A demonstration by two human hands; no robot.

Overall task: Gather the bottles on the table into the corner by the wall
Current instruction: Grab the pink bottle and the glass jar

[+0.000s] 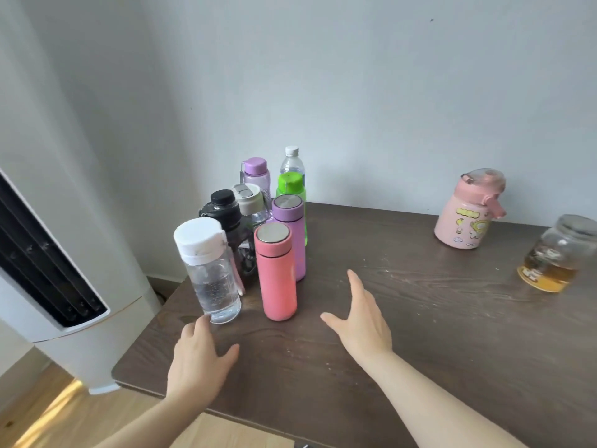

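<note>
Several bottles stand clustered at the table's far left corner by the wall: a clear bottle with a white cap (210, 270), a coral flask (277, 271), a purple flask (290, 227), a green bottle (290, 187), a black bottle (227, 215), a beige-capped one (248, 198), a purple-lidded one (256, 171) and a plastic water bottle (292, 161). My left hand (197, 357) hovers open just in front of the clear bottle. My right hand (361, 321) is open to the right of the coral flask, touching nothing. A pink cartoon bottle (468, 211) stands apart at the back right.
A glass jar with amber liquid (555, 253) sits at the right edge of the dark wooden table (420, 334). A white tower appliance (64, 270) stands close to the table's left side. Grey walls (355, 92) bound the back.
</note>
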